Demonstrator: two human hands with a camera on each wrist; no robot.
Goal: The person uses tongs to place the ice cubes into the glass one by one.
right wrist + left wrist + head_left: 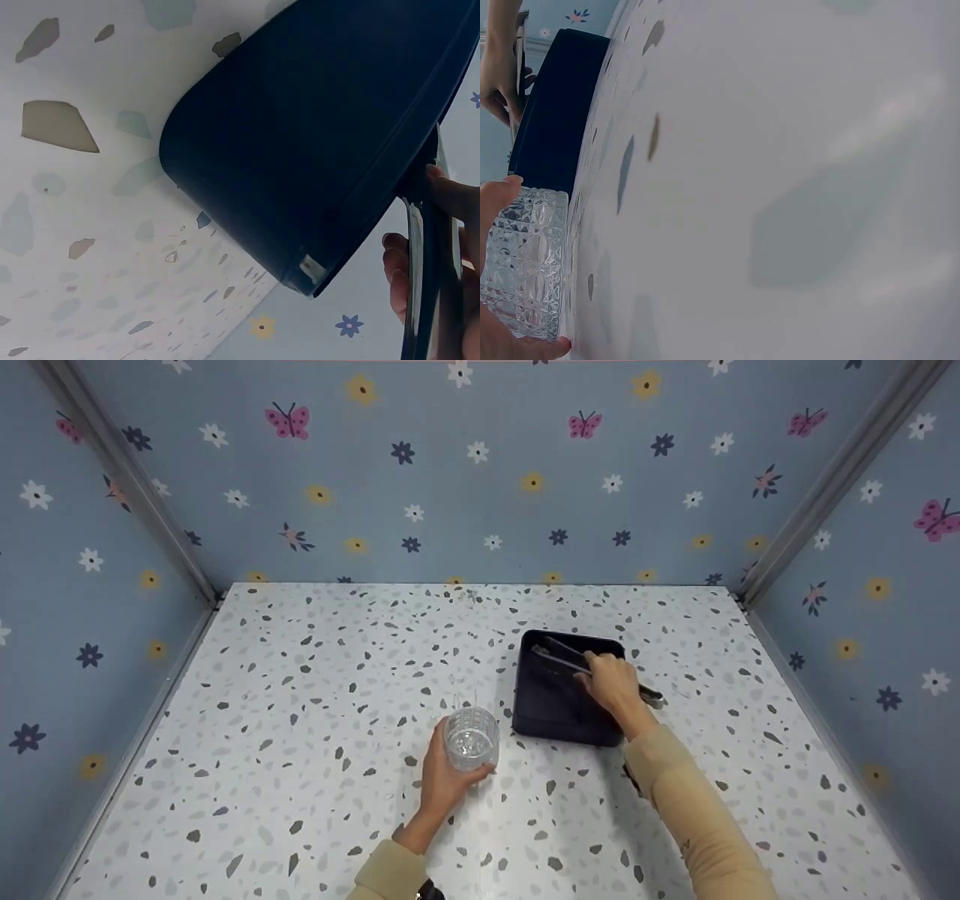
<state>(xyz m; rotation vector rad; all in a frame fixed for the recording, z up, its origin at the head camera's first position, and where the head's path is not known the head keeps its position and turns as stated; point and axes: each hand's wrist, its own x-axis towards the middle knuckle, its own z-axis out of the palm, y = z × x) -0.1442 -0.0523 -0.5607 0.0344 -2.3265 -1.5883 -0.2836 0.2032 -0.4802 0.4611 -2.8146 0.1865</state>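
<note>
A clear cut-glass tumbler [472, 741] with a raised pattern stands on the speckled table, left of a dark navy bin [551, 716]. My left hand [442, 780] grips the tumbler, thumb on the near side and fingers round the left. In the left wrist view, thumb and fingertip frame the tumbler's patterned wall [532, 255]. Over the bin, my right hand [615, 686] holds metal tongs [564, 662] by the middle of their arms. Their tips point left into the bin with a gap between them; the dark handle end sticks out past the bin's right rim.
The white speckled tabletop [300, 720] carries the bin and tumbler. Blue panels with flowers and butterflies [480, 517] enclose it at the back, left and right, joined by grey corner posts [840, 487].
</note>
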